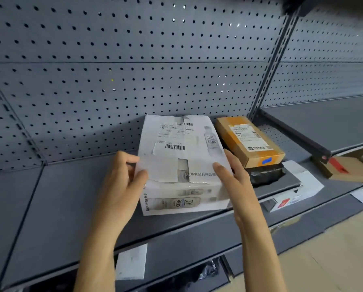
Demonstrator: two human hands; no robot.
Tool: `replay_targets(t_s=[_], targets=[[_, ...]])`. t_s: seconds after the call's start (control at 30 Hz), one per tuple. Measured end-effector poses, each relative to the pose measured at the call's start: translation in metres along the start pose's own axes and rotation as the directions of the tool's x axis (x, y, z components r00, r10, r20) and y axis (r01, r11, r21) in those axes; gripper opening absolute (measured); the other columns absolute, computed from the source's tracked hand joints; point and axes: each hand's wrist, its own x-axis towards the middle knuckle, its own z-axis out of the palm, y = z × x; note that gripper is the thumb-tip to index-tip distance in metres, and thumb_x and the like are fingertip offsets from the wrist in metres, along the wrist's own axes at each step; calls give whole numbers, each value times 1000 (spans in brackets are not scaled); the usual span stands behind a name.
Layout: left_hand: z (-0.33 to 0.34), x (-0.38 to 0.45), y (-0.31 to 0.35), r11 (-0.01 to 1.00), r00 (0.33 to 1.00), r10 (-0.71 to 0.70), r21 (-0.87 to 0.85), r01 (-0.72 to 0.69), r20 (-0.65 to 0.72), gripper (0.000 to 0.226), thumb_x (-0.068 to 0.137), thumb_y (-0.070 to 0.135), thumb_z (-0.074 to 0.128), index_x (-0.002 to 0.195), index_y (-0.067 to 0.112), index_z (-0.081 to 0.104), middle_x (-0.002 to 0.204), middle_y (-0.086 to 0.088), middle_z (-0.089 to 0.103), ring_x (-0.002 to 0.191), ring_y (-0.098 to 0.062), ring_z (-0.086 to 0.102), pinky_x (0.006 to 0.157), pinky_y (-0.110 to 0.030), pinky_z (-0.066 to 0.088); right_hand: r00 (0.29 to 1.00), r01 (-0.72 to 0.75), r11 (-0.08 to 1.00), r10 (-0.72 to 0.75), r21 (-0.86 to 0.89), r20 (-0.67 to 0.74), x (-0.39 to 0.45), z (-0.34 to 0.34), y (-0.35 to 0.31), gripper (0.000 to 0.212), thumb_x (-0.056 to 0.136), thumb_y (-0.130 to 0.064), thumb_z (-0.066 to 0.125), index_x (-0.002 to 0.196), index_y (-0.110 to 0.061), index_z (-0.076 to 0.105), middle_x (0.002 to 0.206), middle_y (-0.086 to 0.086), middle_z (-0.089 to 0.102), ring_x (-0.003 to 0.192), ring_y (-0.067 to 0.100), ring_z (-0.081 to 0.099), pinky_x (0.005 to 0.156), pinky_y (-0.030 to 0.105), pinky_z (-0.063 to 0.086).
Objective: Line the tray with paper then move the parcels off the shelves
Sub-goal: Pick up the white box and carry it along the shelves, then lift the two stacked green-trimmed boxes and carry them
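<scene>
A large white carton [180, 157] with shipping labels and bottle pictures stands on the grey metal shelf [60, 199], near its front edge. My left hand [123, 184] grips the carton's left front corner and my right hand [233, 178] presses against its right side. To the right, a brown box with orange tape [250, 140] lies on top of a black wrapped parcel [264, 173]. No tray is in view.
A grey pegboard wall [134, 60] backs the shelf. A neighbouring shelf [323, 125] at right is higher. Below lie a white parcel [302, 186], a brown cardboard piece with red marks [349, 167], another white parcel [132, 264] and black plastic [208, 270]. Tan floor [334, 260] lies at lower right.
</scene>
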Motion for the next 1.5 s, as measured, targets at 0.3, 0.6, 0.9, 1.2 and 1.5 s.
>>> replay_targets(t_s=[0.3, 0.6, 0.9, 1.2, 1.5], targets=[[17, -12, 9, 994, 998, 13, 111, -6, -60, 15, 96, 22, 59, 111, 24, 57, 92, 7, 62, 85, -6, 62, 80, -31, 52, 994, 110, 944, -102, -310, 41, 31, -9, 17, 46, 105, -26, 51, 151, -22, 48, 135, 4, 66, 123, 23, 64, 106, 48, 52], [17, -31, 4, 975, 999, -25, -220, 35, 46, 28, 97, 18, 60, 120, 34, 63, 107, 19, 69, 102, 6, 65, 80, 0, 42, 921, 293, 798, -383, -526, -68, 30, -9, 22, 34, 102, -32, 40, 125, -31, 66, 134, 2, 66, 127, 31, 61, 100, 58, 52], [-19, -55, -5, 979, 997, -35, -196, 49, 70, 23, 100, 26, 55, 117, 38, 64, 107, 15, 73, 106, 3, 66, 86, -3, 43, 890, 414, 786, -455, -459, 24, -6, 46, -1, 31, 101, -6, 52, 114, -26, 71, 134, -8, 65, 148, 22, 38, 127, 51, 10], [-96, -99, -32, 980, 996, -46, -194, 32, -70, 22, 101, 22, 55, 115, 35, 66, 101, 14, 75, 104, -2, 67, 96, -23, 48, 861, 488, 863, -453, -128, 231, -75, 130, -23, 25, 106, -18, 50, 105, -28, 72, 86, 1, 71, 77, 23, 60, 61, 22, 40], [-224, -153, -74, 971, 947, -24, -233, -54, -320, 22, 100, 8, 54, 106, 21, 71, 91, 2, 74, 90, -4, 71, 85, -18, 51, 778, 495, 869, -441, -5, 447, -172, 250, -46, 24, 106, -23, 50, 104, -26, 74, 101, -19, 74, 101, -6, 67, 78, 4, 44]])
